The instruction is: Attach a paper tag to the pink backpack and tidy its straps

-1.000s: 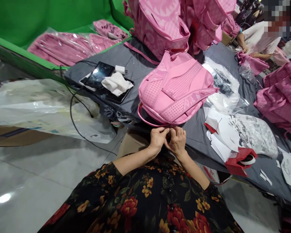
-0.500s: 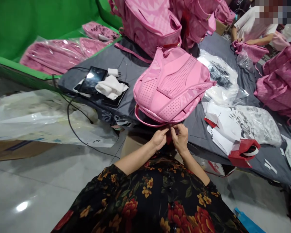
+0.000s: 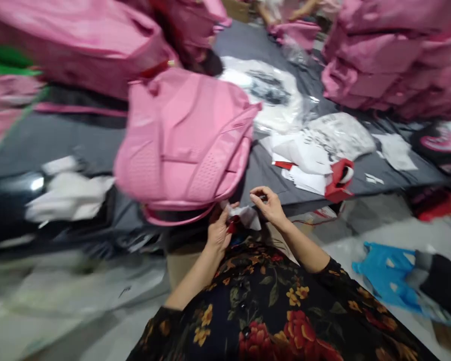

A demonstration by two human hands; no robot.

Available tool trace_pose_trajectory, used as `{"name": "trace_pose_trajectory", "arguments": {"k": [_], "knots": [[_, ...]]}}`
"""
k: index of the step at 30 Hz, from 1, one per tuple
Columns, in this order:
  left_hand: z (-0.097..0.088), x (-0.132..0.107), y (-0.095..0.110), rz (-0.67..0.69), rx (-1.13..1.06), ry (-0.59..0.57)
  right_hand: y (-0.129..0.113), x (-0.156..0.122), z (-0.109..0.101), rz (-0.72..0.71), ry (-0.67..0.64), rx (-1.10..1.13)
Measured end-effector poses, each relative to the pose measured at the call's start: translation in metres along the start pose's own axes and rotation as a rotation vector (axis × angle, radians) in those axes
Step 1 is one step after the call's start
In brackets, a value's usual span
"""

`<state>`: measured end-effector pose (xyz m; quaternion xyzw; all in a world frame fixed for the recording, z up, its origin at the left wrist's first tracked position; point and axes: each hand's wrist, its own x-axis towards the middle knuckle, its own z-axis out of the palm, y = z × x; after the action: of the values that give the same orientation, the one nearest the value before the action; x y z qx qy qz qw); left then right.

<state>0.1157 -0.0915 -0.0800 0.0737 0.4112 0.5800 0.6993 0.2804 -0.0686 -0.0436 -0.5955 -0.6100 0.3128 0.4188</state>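
Observation:
A pink backpack (image 3: 184,140) lies back-side up at the near edge of the grey-covered table (image 3: 75,140), its handle loop hanging over the edge. Just below that loop, my left hand (image 3: 218,231) is closed on a small white and red paper tag (image 3: 242,216). My right hand (image 3: 268,203) is a little to the right, thumb and fingers pinched together over something too small to make out. The picture is smeared by motion.
A stack of white papers with a red piece (image 3: 311,170) lies right of the backpack. Plastic bags of printed sheets (image 3: 270,95) lie behind. Piles of pink backpacks (image 3: 391,65) stand at right and back left. A blue bag (image 3: 387,273) lies on the floor.
The view has swung to the right. My hands have come apart: the left keeps the tag near the handle loop, the right has lifted slightly to the right.

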Motion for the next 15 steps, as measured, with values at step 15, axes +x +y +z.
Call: {"name": "trace_pose_trajectory", "arguments": {"k": [15], "knots": [[-0.017,0.012,-0.016,0.180,0.251,0.071,0.096,-0.019,-0.276,0.573,0.942,-0.205]]}}
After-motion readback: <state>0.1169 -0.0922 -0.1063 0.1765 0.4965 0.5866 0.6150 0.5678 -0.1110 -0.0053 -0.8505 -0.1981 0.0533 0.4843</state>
